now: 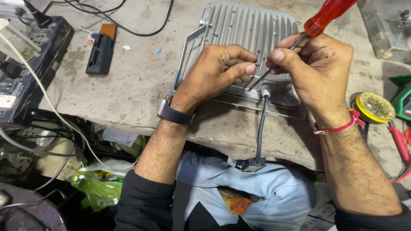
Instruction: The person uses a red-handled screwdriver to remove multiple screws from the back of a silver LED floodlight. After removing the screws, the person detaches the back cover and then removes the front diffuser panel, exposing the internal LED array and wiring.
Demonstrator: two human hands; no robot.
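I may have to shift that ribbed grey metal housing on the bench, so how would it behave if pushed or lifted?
The finned housing looks like cast metal, so probably stiff and fairly heavy for its size. It lies flat, so tipping seems unlikely; on the rough benchtop it would likely scrape rather than glide. Its grey cable hangs over the edge, limp, and may drag.

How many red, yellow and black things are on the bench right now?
Red: 2, screwdriver handle and pliers handle
Yellow: 1, round tin
Black: 1, oblong case
Total: 4
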